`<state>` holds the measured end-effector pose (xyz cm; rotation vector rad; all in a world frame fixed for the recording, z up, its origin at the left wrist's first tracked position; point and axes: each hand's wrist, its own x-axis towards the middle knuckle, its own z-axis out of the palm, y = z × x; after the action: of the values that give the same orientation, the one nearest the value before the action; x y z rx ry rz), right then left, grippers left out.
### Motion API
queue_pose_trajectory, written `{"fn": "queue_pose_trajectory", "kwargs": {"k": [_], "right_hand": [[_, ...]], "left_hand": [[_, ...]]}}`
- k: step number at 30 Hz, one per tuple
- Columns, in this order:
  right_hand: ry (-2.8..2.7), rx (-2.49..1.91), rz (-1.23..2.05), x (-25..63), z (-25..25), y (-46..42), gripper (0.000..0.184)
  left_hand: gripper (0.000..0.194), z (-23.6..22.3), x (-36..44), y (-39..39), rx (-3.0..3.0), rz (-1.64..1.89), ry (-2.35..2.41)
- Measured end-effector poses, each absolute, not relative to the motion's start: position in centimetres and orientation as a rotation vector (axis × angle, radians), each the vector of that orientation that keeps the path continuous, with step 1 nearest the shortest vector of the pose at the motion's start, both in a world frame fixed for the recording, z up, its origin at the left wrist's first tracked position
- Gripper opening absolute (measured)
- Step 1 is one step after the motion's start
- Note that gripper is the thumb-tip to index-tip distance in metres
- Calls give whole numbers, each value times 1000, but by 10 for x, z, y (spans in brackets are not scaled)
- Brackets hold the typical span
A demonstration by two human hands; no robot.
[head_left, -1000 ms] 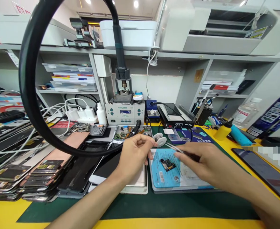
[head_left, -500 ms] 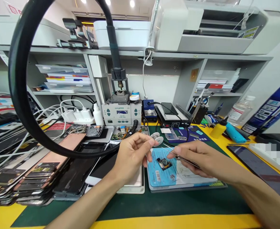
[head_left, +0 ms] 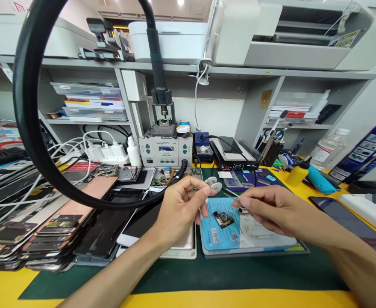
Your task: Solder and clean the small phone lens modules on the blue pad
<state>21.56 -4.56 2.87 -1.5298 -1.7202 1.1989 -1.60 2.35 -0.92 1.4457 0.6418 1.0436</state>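
Observation:
My left hand (head_left: 184, 205) is closed in a pinch, with a small white spool (head_left: 216, 188) at its thumb and fingertips. To its right, my right hand (head_left: 271, 209) grips slim metal tweezers (head_left: 233, 193), whose tips point left toward the spool without touching it. The fingers cover much of the tweezers. Below and between the hands, a small black phone part with a round centre (head_left: 222, 220) lies on a blue and clear flat package (head_left: 216, 246). Any thread or wire between spool and tweezers is too fine to make out.
Stacked phone parts (head_left: 63, 214) crowd the left. A thick black hose (head_left: 27, 107) loops from the hot air station (head_left: 165, 152) in front of me. Bottles, including a yellow one (head_left: 298, 172), and a dark tablet-like panel (head_left: 351, 222) stand right of the green mat (head_left: 239, 273).
My right hand has turned slightly and moved a little to the right, so less of the tweezers shows. The left hand keeps its pinch by the spool. The whole view has shifted slightly.

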Motion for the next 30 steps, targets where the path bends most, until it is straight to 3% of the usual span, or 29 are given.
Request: {"fn": "queue_pose_trajectory", "kwargs": {"k": [4, 6, 8, 13, 18, 21, 25, 28, 30], "right_hand": [[-1601, -1657, 699, 241, 37, -39, 54], [-1536, -1765, 281, 262, 39, -32, 46], [-1548, -1902, 80, 284, 36, -22, 36], [-1749, -2115, 78, 315, 15, -1, 19], [-1784, -2050, 97, 312, -5, 10, 37], [-1737, -2028, 107, 312, -8, 14, 35], [-1530, -1968, -2, 298, 6, 4, 25], [-1375, -1858, -32, 260, 27, -8, 39], [-1393, -1756, 159, 224, 37, -8, 43]], "left_hand": [[23, -8, -16, 23, 1434, 1033, 670], [24, -7, -17, 23, 1426, 1029, 702], [25, -7, -16, 23, 1428, 1016, 740], [25, -9, -15, 25, 1396, 985, 779], [25, -9, -15, 26, 1387, 972, 771], [24, -7, -16, 28, 1351, 978, 764], [23, -4, -20, 30, 1348, 999, 775], [20, -3, -22, 32, 1349, 1015, 771], [15, -3, -23, 33, 1350, 1019, 763]]}}
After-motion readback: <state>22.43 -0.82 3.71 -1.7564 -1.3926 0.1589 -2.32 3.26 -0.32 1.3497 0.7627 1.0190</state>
